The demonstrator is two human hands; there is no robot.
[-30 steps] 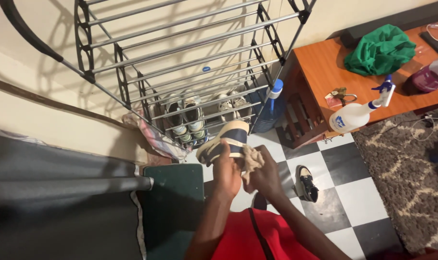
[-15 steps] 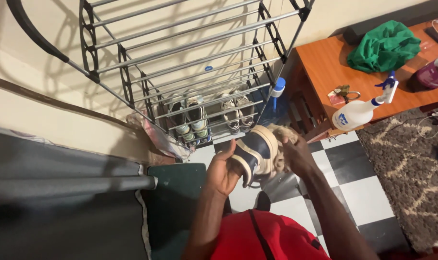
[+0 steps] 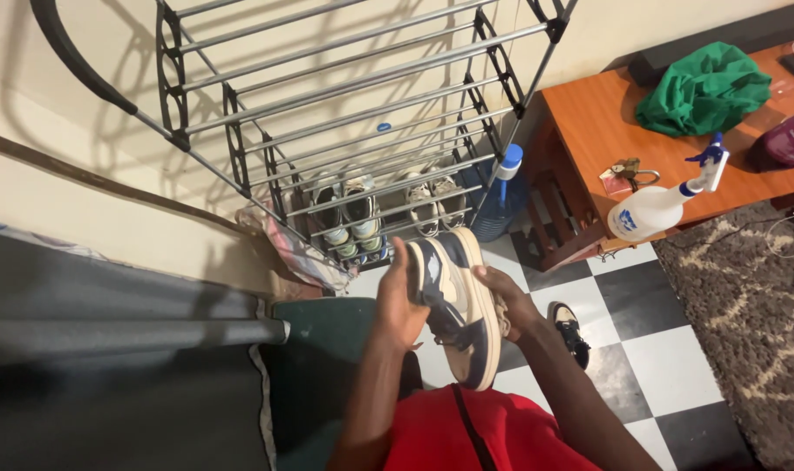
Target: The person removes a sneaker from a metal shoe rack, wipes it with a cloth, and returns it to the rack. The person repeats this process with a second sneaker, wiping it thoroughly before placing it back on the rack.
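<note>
Sneaker [image 3: 458, 305] gripped between both hands (sole facing right)

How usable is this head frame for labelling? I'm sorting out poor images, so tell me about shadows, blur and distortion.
Head view: hard light throws crisp bar shadows from the grey metal shoe rack onto the cream wall; wide-angle bend curves the rack's posts; the navy and cream sneaker, held by both hands, looks slightly soft; no glare on the orange wooden table.
</note>
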